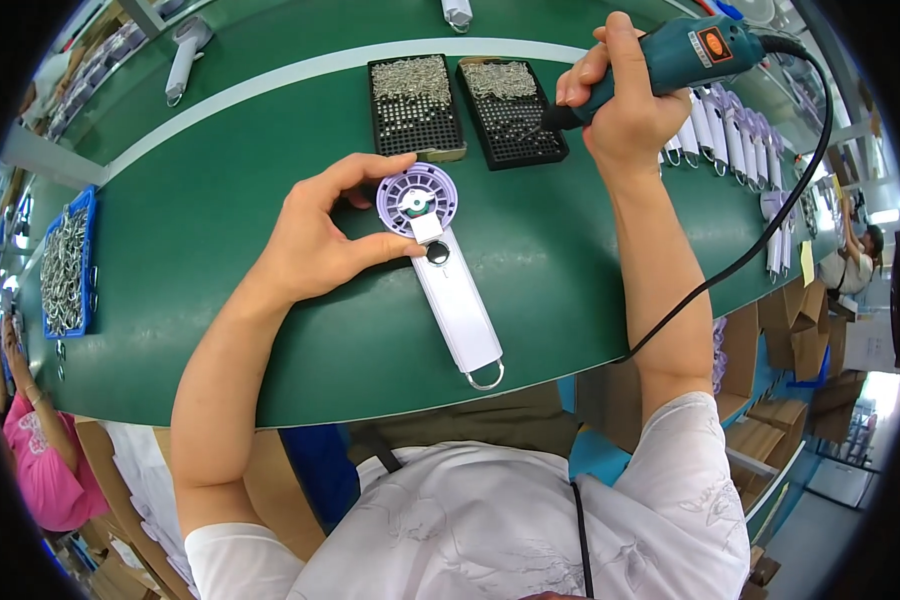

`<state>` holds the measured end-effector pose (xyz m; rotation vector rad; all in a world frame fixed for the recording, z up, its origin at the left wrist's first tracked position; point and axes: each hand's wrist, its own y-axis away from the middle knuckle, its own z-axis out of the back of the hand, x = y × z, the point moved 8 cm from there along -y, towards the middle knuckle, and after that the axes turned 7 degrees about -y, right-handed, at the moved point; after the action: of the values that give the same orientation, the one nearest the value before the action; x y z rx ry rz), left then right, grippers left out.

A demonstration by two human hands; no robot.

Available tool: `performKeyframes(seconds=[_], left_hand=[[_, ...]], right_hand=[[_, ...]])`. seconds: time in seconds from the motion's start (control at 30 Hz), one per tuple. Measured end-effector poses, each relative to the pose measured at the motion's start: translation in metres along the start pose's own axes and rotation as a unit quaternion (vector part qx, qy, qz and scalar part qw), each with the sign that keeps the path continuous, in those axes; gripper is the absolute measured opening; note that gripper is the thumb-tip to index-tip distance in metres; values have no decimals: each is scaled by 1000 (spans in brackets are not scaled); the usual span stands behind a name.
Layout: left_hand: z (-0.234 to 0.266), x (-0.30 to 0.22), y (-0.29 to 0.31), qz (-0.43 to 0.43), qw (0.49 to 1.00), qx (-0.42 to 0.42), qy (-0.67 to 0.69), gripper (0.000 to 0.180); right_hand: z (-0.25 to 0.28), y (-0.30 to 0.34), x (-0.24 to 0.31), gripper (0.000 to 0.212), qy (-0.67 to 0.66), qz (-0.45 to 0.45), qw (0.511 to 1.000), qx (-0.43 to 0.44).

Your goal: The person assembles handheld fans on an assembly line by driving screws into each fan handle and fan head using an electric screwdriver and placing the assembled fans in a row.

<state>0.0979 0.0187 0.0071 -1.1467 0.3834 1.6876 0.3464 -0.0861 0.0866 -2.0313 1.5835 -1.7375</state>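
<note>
My left hand pinches the round head of a handheld fan between thumb and fingers. The fan lies on the green table with its purple ring-shaped head away from me and its white handle, ending in a metal loop, toward me. My right hand is wrapped round a teal electric screwdriver, raised above the table at the right. Its dark tip points left and down, over the nearer of two black screw trays. The other black screw tray stands just beyond the fan head.
A blue bin of metal loops sits at the left edge. Several white fan handles are lined up at the right, beneath the black cord. Another fan lies at the far left. Cardboard boxes stand beside the table.
</note>
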Motion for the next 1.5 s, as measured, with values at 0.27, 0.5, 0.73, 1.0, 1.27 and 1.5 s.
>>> performKeyframes(seconds=[0.27, 0.5, 0.73, 1.0, 1.27, 1.5], left_hand=[[0, -3, -1, -12, 1000, -3, -9, 71], [1, -3, -1, -10, 1000, 4, -9, 71], [0, 0, -1, -2, 1000, 11, -2, 68], [0, -9, -2, -15, 1000, -4, -19, 72], [0, -6, -2, -4, 999, 4, -49, 69], [1, -4, -2, 2, 998, 1, -57, 71]], right_hand=[[2, 0, -6, 21, 8, -10, 1000, -2], [-11, -1, -7, 18, 10, -1, 999, 45], [-9, -2, -9, 16, 17, -38, 999, -8], [-47, 2, 35, 21, -81, -10, 995, 58], [-107, 22, 41, 25, -126, -10, 974, 189], [-117, 30, 26, 20, -145, -17, 968, 205]])
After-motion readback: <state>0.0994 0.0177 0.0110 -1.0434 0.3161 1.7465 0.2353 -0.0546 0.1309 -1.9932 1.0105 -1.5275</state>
